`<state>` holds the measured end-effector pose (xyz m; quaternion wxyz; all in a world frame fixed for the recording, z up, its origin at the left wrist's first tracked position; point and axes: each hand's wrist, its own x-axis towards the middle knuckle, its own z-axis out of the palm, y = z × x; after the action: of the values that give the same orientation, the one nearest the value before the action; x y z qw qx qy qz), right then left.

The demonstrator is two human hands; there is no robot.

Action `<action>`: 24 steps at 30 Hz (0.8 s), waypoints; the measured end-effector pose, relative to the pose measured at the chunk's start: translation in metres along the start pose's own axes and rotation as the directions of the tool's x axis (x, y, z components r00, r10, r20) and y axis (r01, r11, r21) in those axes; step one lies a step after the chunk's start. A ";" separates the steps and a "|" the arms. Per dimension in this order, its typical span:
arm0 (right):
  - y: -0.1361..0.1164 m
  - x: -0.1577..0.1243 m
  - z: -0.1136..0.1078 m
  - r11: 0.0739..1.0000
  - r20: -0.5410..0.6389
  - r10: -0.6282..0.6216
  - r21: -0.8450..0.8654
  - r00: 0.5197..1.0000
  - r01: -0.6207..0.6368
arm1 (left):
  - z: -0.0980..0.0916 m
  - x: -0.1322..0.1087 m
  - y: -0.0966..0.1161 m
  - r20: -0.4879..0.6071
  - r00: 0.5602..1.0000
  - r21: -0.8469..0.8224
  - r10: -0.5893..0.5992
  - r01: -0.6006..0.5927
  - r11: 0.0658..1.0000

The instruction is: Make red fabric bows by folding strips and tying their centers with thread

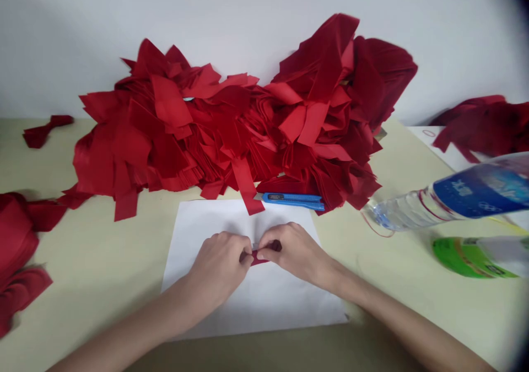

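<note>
Between both my hands is a small dark red fabric strip (260, 258), low over a white sheet of paper (289, 300). My left hand (225, 259) pinches its left end, fingers curled. On the other end, my right hand (291, 251) is closed in a pinch, thumb and forefinger together. A small pale edge shows just above the strip, too small to name. Past my hands, a blue utility knife (293, 199) lies at the sheet's far edge, against a big heap of red fabric strips (231, 135).
On the right, a clear bottle with a blue label (475, 193) and a green-labelled bottle (475, 257) lie on the pale table (103, 284). More red fabric lies at the left edge (16, 245) and far right (487, 124). A wall (231, 19) stands behind the heap.
</note>
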<state>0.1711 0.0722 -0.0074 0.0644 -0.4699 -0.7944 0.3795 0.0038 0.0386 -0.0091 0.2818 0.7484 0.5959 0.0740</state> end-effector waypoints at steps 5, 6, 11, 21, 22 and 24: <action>-0.001 0.004 -0.003 1.000 0.029 -0.016 -0.022 0.999 0.016 | -0.008 0.009 -0.001 0.065 0.998 -0.034 -0.015 0.017 0.999; -0.001 0.006 -0.003 0.999 0.032 -0.017 -0.029 0.999 0.018 | -0.010 0.012 -0.002 0.085 0.996 -0.049 -0.014 0.018 0.999; -0.002 0.013 -0.007 0.998 0.042 -0.017 -0.058 0.999 0.019 | -0.018 0.027 -0.003 0.193 0.981 -0.095 -0.009 0.027 0.995; 0.002 -0.002 0.005 0.990 -0.052 -0.046 -0.132 0.998 0.038 | -0.007 0.017 -0.006 0.080 0.997 -0.032 0.013 -0.011 0.999; 0.003 -0.006 0.008 0.985 -0.088 -0.086 -0.158 0.992 0.071 | -0.004 0.012 -0.006 0.061 0.998 -0.023 0.022 -0.020 1.000; 0.006 -0.012 0.014 0.961 -0.145 -0.186 -0.234 0.972 0.149 | 0.001 0.003 -0.006 0.026 0.999 -0.007 0.029 -0.029 1.000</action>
<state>0.1754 0.0562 -0.0183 0.1094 -0.4352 -0.8604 0.2416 0.0003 0.0422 -0.0135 0.2911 0.7568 0.5810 0.0704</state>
